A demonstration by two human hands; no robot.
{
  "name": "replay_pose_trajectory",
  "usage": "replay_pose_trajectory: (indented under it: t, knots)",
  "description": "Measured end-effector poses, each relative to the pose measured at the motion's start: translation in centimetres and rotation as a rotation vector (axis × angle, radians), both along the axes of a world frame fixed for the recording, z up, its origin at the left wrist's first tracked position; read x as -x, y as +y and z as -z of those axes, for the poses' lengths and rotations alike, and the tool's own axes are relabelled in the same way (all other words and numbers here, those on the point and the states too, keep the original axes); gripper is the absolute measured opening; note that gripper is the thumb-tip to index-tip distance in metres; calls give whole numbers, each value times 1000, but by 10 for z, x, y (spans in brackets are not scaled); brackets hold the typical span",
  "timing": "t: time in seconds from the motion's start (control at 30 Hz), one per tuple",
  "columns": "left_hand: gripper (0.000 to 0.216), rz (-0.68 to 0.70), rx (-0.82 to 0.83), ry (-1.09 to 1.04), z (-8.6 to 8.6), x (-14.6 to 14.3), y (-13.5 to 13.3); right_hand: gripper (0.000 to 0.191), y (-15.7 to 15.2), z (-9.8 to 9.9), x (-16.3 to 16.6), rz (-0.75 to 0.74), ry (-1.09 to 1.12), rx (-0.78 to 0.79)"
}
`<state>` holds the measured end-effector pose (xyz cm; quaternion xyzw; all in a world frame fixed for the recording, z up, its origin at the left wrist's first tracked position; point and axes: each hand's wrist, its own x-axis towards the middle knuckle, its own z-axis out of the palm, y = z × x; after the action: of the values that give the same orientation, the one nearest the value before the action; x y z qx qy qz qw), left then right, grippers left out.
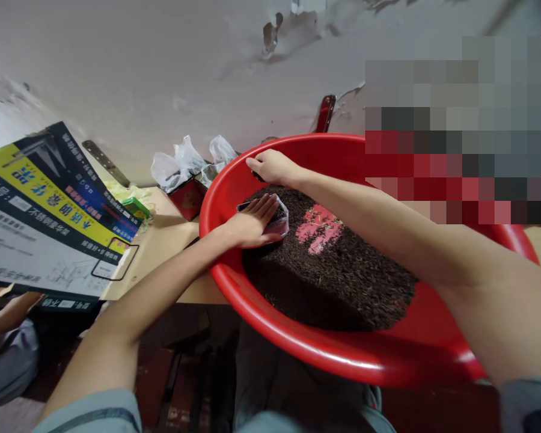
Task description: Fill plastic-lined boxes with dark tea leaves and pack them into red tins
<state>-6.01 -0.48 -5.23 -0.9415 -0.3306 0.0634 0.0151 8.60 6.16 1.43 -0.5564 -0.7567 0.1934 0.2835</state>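
A large red plastic basin point(297, 355) holds a wide layer of dark, loose bits that look like dried tea leaves point(342, 282). At its left side my left hand point(252, 224) grips a small clear plastic bag point(278, 225), with fingers laid across the bag's mouth and the thumb along its near side. Dark bits show inside the bag. Just beyond it, above the far left part of the heap, my right hand point(273, 166) is closed, and some dark bits show under its fingers. Bare red basin bottom shows through a patch in the heap.
A printed cardboard box point(67, 210) leans at left on the wooden table point(162, 240). Behind the basin lie white plastic bags point(180, 162), a dark red box point(188, 197) and a green packet point(136, 207). Another person's arm point(9, 313) shows at lower left. The upper right is pixelated.
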Motion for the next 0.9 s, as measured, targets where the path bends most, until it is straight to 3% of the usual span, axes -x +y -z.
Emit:
replay_pose_trajectory:
  t: [0.23,0.5,0.7,0.9]
  knots:
    - [112,60,76,103,6,-1,14,42,-11,2,-10,-8,-67,34]
    - [97,27,25,46,-6,8,6,44,-17,1,-7,37,27,16]
    - [102,33,45,65,-7,16,4,44,-18,3,3,15,86,31]
    - [95,-3,43,77,-19,15,-2,44,-15,10,10,-6,87,18]
